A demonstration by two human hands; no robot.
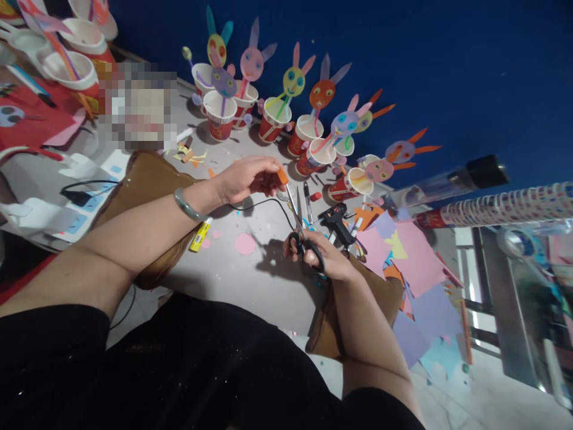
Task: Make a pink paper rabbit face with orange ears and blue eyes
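Note:
My left hand (253, 179) pinches a small piece of orange paper (282, 174) above the grey table. Black-handled scissors (319, 255) are gripped in my right hand (329, 257), their blades parted and pointing up toward the orange paper. The upper blade tip lies close to the paper; whether it touches I cannot tell. Below my hands a pink paper circle (245, 243) lies flat on the table. A yellow glue stick (200, 235) rests near my left wrist. Just beyond the scissors are a black marker (307, 202) and a black glue gun (336, 222).
Paper cups (275, 118) with rabbit-faced paper figures stand in a row along the blue wall. Coloured paper sheets (418, 251) are heaped at the right, near a long stack of cups (505, 206). Brown cushions (145, 197) lie under my forearms. Power strips (80, 209) sit at the left.

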